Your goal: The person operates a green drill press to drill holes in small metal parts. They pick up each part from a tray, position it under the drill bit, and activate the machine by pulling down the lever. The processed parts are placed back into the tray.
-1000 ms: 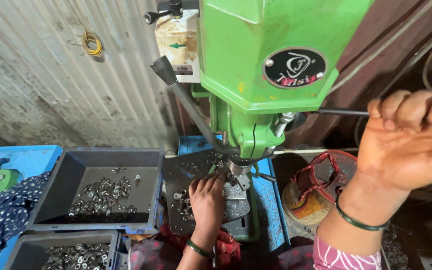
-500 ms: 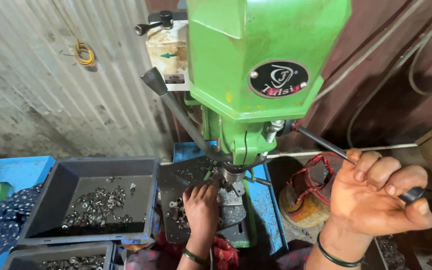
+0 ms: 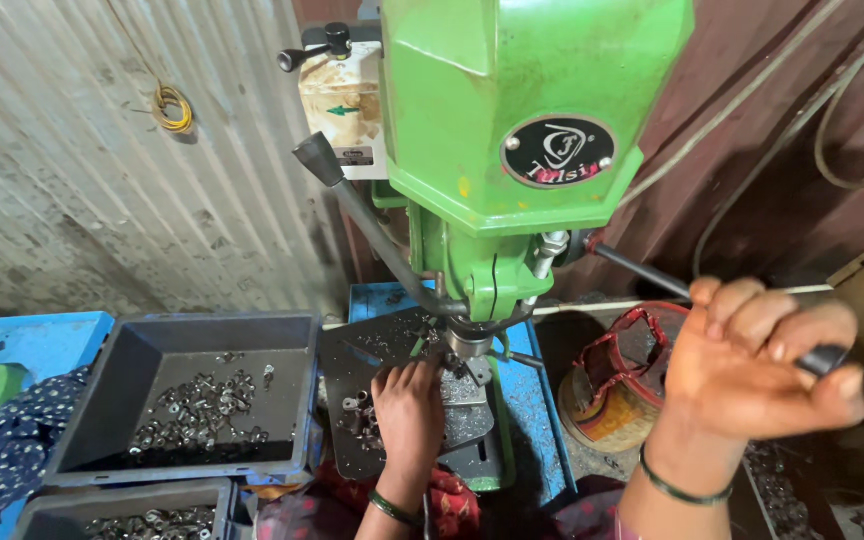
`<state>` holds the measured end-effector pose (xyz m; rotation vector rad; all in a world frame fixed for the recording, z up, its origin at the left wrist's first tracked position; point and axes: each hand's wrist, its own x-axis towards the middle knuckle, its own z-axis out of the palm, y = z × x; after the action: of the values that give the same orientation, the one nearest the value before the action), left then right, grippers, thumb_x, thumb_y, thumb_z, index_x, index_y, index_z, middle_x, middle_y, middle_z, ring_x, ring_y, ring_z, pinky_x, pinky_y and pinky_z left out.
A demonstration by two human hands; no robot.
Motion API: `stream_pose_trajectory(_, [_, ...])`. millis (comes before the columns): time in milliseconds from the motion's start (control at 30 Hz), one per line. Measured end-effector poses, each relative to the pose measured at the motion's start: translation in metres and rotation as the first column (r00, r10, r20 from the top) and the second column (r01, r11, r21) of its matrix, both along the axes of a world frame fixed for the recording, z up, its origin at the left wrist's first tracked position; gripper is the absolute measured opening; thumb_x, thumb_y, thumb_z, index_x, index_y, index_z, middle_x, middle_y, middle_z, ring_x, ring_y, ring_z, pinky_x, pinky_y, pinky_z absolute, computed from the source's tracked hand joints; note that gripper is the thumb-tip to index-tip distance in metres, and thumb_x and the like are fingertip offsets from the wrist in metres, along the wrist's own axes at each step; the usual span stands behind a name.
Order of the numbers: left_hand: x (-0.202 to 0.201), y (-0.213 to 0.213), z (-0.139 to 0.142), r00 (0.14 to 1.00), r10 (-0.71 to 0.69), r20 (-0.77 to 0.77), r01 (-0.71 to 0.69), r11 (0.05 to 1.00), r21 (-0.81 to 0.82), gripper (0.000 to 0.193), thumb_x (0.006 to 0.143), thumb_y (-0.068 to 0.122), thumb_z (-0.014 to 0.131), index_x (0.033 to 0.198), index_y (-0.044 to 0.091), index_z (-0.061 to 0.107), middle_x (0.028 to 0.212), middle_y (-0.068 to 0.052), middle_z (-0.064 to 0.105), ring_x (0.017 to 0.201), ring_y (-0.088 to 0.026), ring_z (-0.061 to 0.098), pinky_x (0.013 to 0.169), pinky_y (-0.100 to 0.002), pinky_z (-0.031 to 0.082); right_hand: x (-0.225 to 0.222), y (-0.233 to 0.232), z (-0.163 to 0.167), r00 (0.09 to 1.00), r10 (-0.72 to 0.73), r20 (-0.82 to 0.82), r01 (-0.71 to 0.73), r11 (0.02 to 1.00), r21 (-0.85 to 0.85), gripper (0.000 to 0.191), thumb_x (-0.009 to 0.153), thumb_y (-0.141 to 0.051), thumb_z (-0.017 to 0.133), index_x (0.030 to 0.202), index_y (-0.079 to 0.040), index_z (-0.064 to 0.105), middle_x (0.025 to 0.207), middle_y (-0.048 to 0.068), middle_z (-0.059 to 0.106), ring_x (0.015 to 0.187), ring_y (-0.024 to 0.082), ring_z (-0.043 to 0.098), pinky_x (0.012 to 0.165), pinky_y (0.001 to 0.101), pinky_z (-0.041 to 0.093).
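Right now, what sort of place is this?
Likely a small metal workshop: a green drill press, grey trays of small metal parts, and a corrugated metal wall. The right hand grips the press lever.

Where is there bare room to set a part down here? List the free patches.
Bare floor shows in the grey bin, left of and behind its pile of parts. The blue tray right of the drill table is open but dusted with swarf. Crowded: the drill table under the left hand. The right hand grips the feed lever.

A black oval badge (image 3: 558, 152) with a red rim sits on the green drill press (image 3: 512, 100), beside a grimy cream label (image 3: 344, 110) bearing a green arrow.
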<state>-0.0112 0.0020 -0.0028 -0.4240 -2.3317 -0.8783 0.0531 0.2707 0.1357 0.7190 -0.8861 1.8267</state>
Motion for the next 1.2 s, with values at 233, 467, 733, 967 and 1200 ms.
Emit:
stream_pose_trajectory(233, [-0.01,0.013,0.01,0.965,0.075,0.252,-0.09,0.995,0.046,0.02,0.097,0.022,0.059,0.094,0.005,0.069,0.083,-0.015,0.073,0.083,-0.036,0.068,0.081,-0.051,0.047,-0.075,0.02,0.122,0.853,0.522,0.005,-0.493,0.808,-0.322,0.058,0.112,-0.059,0.037,0.092,-0.004,0.037,0.063,0.002,0.023,0.053,0.021,0.024,0.054,0.0385,0.026])
stream_pose_trajectory(467, [0.004,-0.007,0.007,0.954,-0.077,0.289,-0.05,0.912,0.407,0.02,0.094,0.019,0.065,0.104,0.004,0.072,0.09,-0.019,0.074,0.082,-0.038,0.072,0.07,-0.043,0.055,-0.085,0.041,0.105,0.981,0.072,0.181,-0.105,0.979,0.175,0.054,0.108,-0.059,0.048,0.091,-0.009,0.041,0.069,0.0,0.028,0.058,0.014,0.025,0.056,0.0276,0.025])
stream_pose_trajectory(733, [0.006,-0.002,-0.01,0.988,-0.09,0.125,0.029,0.905,0.424,0.021,0.084,0.006,0.072,0.104,0.008,0.076,0.092,-0.014,0.076,0.086,-0.034,0.073,0.077,-0.042,0.056,-0.077,0.043,0.092,0.988,0.072,0.14,-0.098,0.977,0.19,0.054,0.109,-0.058,0.047,0.092,-0.007,0.039,0.071,0.002,0.029,0.058,0.016,0.025,0.058,0.0285,0.027])
stream_pose_trajectory(967, [0.007,0.0,-0.016,1.0,-0.006,0.018,0.0,0.943,0.332,0.016,0.083,0.011,0.075,0.099,0.009,0.076,0.088,-0.011,0.075,0.081,-0.033,0.071,0.074,-0.043,0.055,-0.069,0.029,0.104,0.986,0.095,0.139,-0.123,0.971,0.204,0.054,0.109,-0.059,0.046,0.093,-0.008,0.04,0.071,0.002,0.029,0.059,0.016,0.025,0.059,0.028,0.027])
stream_pose_trajectory(1200, [-0.001,-0.001,-0.02,0.998,-0.017,0.054,0.002,0.964,0.265,0.017,0.083,0.014,0.077,0.099,0.01,0.077,0.085,-0.01,0.074,0.079,-0.033,0.07,0.071,-0.043,0.054,-0.056,0.003,0.117,0.806,0.587,-0.081,-0.582,0.758,-0.294,0.055,0.112,-0.055,0.033,0.097,-0.002,0.036,0.061,0.008,0.027,0.052,0.022,0.025,0.056,0.0379,0.028])
